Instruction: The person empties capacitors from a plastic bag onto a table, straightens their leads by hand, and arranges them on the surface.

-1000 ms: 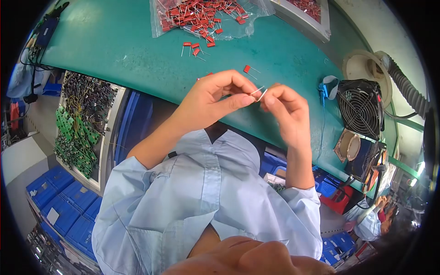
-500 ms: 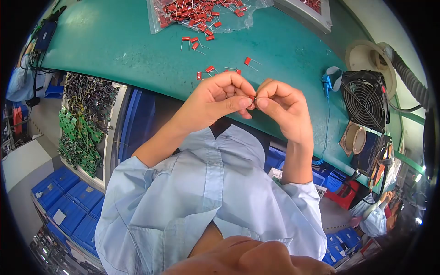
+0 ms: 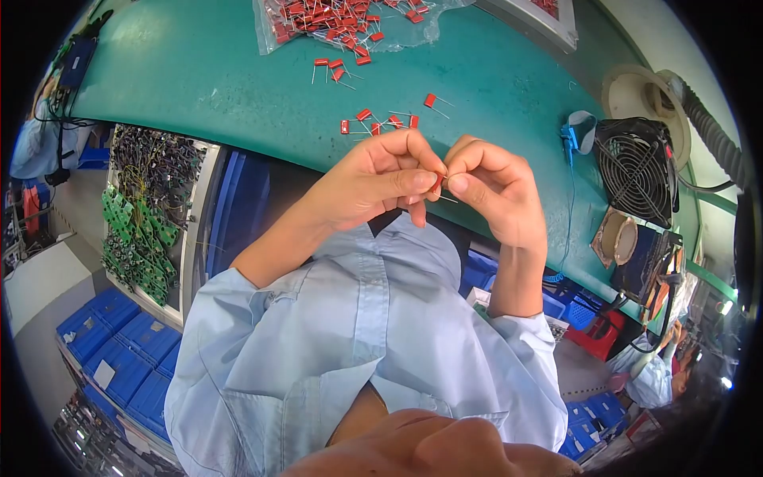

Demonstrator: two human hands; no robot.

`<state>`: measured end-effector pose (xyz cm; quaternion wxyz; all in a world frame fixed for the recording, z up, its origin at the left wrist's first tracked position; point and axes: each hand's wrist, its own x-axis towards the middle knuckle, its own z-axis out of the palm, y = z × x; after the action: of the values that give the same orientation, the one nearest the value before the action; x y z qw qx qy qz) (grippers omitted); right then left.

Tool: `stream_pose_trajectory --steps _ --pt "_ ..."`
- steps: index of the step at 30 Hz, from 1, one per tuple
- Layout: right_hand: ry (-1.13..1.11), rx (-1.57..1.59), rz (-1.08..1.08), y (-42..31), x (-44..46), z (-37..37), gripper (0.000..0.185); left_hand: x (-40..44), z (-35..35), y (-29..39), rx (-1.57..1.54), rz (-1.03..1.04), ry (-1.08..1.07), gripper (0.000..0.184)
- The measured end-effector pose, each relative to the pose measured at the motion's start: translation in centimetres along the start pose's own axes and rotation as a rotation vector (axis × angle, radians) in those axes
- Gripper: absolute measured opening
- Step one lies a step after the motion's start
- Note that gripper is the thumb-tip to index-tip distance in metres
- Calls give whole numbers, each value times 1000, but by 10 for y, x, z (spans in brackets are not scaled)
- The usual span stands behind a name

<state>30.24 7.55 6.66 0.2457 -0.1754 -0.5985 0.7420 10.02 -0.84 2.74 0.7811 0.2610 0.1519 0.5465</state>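
Both hands have drawn closer together since a second ago, and the lead ends that then showed between them are now mostly covered by the fingers. More red parts on the worktop have come into sight beyond the left hand.

Thumb and index finger of the left hand [image 3: 358, 187] pinch a small red rectangular component with thin metal leads [image 3: 438, 184], raised in front of the person's chest; one lead juts out below the fingertips. The right hand [image 3: 507, 195] pinches the same component from the other side, its thumb and index finger drawn together, though which part they grip is hidden.

Just beyond the left hand, a loose group of red components [image 3: 363, 114] lies on the green worktop [image 3: 199, 71], with a single red component [image 3: 430, 100] apart, to the right. Farther off, more red pieces [image 3: 338, 74] lie near a clear plastic bag [image 3: 425, 33] heaped with similar ones. Toward the right edge stand a black square fan with a round wire guard [image 3: 633, 171] and, just beside it, a blue clip on a grey strap [image 3: 568, 137].
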Motion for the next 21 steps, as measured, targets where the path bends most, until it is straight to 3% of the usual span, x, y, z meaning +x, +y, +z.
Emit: stream_pose_trajectory --steps 3,6,9,18,21 --pt "35 -20 -18 4 0 0 9 1 2 1 30 -21 73 16" --pt "358 -107 19 5 1 7 9 1 7 7 181 40 183 14" --pt "481 -115 -27 12 -1 3 10 3 10 1 363 247 330 12" --pt "362 53 -106 27 0 30 6 6 3 -19 644 492 300 17" --pt "342 70 -82 30 -3 23 5 3 4 -18 792 519 338 27"
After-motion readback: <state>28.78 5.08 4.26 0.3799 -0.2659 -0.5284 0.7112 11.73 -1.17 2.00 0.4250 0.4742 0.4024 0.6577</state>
